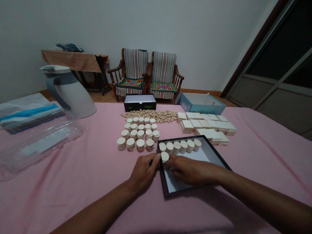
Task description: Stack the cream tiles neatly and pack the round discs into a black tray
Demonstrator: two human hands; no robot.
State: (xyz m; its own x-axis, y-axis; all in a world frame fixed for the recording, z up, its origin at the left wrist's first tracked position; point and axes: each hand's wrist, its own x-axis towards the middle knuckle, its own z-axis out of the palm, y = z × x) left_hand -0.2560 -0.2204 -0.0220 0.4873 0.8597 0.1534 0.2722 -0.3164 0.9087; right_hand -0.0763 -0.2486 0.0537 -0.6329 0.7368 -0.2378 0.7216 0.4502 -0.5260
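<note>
A shallow black box lid (214, 151) with a white inside lies in front of me. Along its far wall stands a row of several stacks of round wooden discs (176, 147). My right hand (187, 169) reaches into the lid, its fingers closed around another stack of discs (165, 157) at the left wall, just nearer than the row. My left hand (145, 170) grips the lid's left rim from outside, thumb against the edge. Beyond it, more disc stacks (140, 134) stand in several rows on the pink cloth (102, 195).
Behind the discs lies a band of small wooden beads (153, 115), with a black box (140, 105) behind. Stacked square wooden tiles (207, 125) and a blue box (203, 105) are at right. A grey-white jug (70, 92) and clear plastic packaging (41, 146) are at left.
</note>
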